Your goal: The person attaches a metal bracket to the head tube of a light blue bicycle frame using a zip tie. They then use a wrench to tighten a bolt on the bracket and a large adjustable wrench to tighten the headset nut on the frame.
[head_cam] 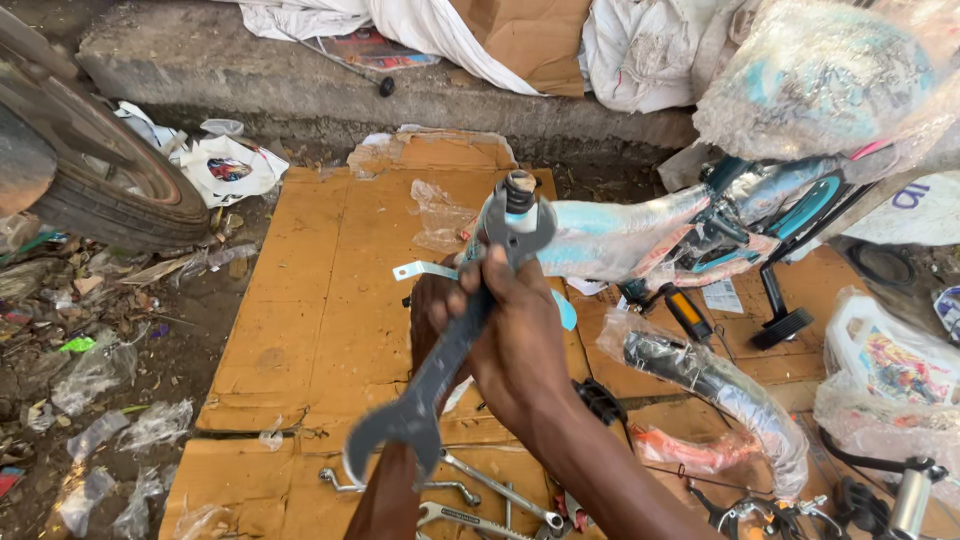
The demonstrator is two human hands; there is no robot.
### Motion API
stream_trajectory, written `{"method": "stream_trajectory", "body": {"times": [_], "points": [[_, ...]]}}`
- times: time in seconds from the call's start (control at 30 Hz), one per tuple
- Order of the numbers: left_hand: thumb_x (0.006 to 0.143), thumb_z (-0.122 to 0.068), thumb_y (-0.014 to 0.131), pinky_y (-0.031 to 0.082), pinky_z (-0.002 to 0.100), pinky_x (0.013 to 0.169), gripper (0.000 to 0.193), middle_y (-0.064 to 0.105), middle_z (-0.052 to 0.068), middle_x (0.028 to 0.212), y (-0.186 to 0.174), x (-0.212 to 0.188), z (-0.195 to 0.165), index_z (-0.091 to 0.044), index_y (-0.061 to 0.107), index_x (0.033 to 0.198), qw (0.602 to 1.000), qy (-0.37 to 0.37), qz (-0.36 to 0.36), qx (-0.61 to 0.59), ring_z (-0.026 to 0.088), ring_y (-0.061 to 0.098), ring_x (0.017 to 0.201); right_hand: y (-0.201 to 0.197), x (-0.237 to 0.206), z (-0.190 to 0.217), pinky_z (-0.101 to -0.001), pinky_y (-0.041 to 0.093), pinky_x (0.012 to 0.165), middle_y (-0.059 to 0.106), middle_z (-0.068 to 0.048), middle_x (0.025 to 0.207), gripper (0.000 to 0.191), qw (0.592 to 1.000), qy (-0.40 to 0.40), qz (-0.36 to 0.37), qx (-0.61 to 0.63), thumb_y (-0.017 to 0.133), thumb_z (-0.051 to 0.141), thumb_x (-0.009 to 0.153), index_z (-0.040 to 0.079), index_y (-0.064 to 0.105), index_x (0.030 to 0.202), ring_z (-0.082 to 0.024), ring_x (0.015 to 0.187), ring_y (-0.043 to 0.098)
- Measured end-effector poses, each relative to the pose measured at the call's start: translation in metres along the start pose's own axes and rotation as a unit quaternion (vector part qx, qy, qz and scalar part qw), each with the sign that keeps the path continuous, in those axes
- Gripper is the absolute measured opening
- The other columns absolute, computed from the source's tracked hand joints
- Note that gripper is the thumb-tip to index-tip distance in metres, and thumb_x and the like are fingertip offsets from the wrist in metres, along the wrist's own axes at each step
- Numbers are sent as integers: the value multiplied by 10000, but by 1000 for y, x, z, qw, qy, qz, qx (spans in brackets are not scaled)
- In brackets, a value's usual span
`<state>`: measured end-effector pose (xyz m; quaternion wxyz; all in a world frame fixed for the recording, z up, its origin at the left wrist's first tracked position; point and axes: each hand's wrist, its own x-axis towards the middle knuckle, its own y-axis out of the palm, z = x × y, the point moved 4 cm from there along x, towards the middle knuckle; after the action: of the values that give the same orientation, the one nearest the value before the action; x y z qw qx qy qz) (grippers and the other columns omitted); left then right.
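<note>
Flattened cardboard (330,300) covers the littered ground, a tyre (90,180) at ten o'clock. My right hand (515,335) is wrapped tight round a big grey wrench (440,370), its long axis running from seven o'clock up to one, upper jaw on the wrapped bike frame's head tube (518,195). My left hand (432,305) sits behind it, grip hidden. Loose spanners (480,495) lie at six; open cardboard lies leftward.

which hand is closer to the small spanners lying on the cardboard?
Left. The left hand sits lower on the big wrench, somewhat above the spanners. The right hand grips the wrench higher, toward the bike frame's tube end.
</note>
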<state>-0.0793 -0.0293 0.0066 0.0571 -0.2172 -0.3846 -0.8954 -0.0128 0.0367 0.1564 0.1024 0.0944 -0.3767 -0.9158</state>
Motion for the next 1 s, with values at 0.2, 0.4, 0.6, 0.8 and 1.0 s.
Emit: {"method": "stream_trajectory", "body": {"times": [0.2, 0.4, 0.6, 0.8, 1.0], "points": [[1024, -140, 577, 426, 289, 960, 205, 580, 44, 1079, -4, 7, 2, -10, 535, 1177, 999, 50, -6, -9, 118, 527, 1038, 25, 24, -11, -385, 558, 674, 515, -57, 819, 69, 992, -51, -74, 91, 455, 143, 1055, 90, 414, 1039, -158, 676, 534], [1059, -83, 574, 455, 271, 978, 56, 574, 86, 1029, -7, 9, -7, -48, 530, 1051, 986, 46, 52, 153, 146, 536, 1004, 39, 21, 2, -282, 434, 526, 485, -31, 798, 67, 993, -32, -88, 65, 457, 142, 1057, 121, 410, 1013, -98, 576, 421], [839, -132, 768, 529, 374, 720, 218, 678, 45, 988, 20, -18, 1, -70, 589, 946, 16, 301, 127, 945, 301, 633, 930, -1, 28, 7, -249, 361, 452, 416, 4, 710, 168, 998, 52, -26, 9, 486, 218, 1056, 116, 387, 967, -72, 504, 350], [740, -167, 769, 541, 479, 626, 320, 609, 174, 972, 37, -6, 2, 0, 628, 973, 42, 238, 4, 970, 378, 633, 816, -46, 50, 81, -213, 191, 295, 325, 115, 533, 228, 911, 220, 109, -331, 706, 218, 930, 224, 551, 1097, -21, 367, 265], [790, -173, 752, 529, 490, 596, 352, 588, 187, 959, 39, -12, 13, 39, 630, 1042, 22, 283, -2, 959, 369, 628, 809, -45, 110, 141, -244, 278, 322, 402, 50, 560, 256, 618, 283, 234, -695, 723, 206, 938, 30, 540, 912, -66, 392, 340]]}}
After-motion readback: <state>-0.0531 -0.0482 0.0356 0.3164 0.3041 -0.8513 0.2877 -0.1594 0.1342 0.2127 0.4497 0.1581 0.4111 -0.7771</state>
